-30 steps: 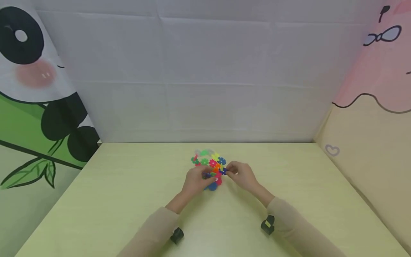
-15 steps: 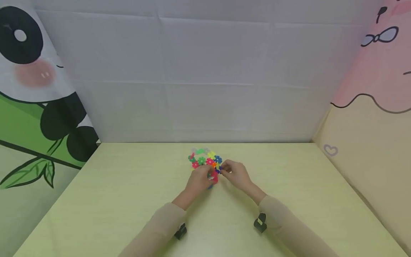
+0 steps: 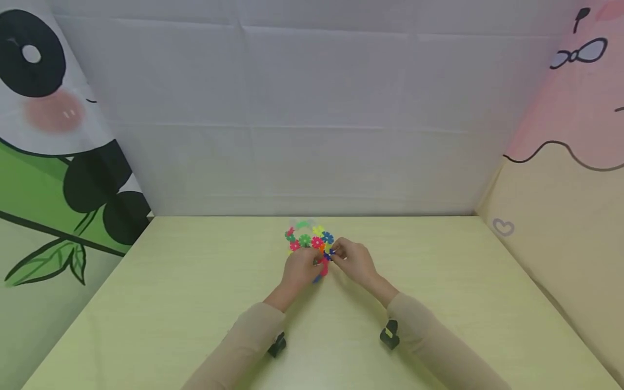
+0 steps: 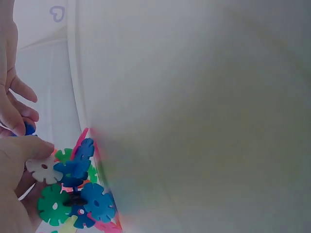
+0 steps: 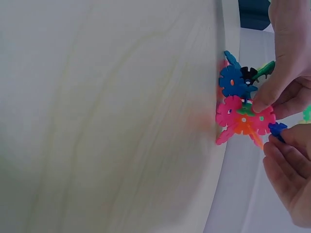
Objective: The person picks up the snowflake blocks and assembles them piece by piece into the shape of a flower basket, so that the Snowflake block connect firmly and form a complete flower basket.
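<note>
A colourful structure of interlocking notched plastic discs (image 3: pixel 317 242) stands on the table between both hands. My left hand (image 3: pixel 301 268) grips its near left side, the thumb by a white disc (image 4: pixel 43 169) in the left wrist view. Green and blue discs (image 4: pixel 98 202) show below that thumb. From the right, my right hand (image 3: pixel 355 262) pinches a dark blue disc (image 5: pixel 277 130) with thumb and fingertips. That disc is at the structure's edge, close to a pink disc (image 5: pixel 228 111); whether they interlock I cannot tell. My left hand hides part of the structure in the head view.
The pale wood-grain table (image 3: pixel 170 303) extends around the hands. A white cloth backdrop (image 3: pixel 312 119) rises behind it, with printed panels on the left and right sides. Dark wrist-worn devices (image 3: pixel 389 335) sit at both cuffs.
Both hands and the disc structure have shifted slightly to the left and away from me. The right hand keeps pinching the dark blue disc, and the left keeps its grip.
</note>
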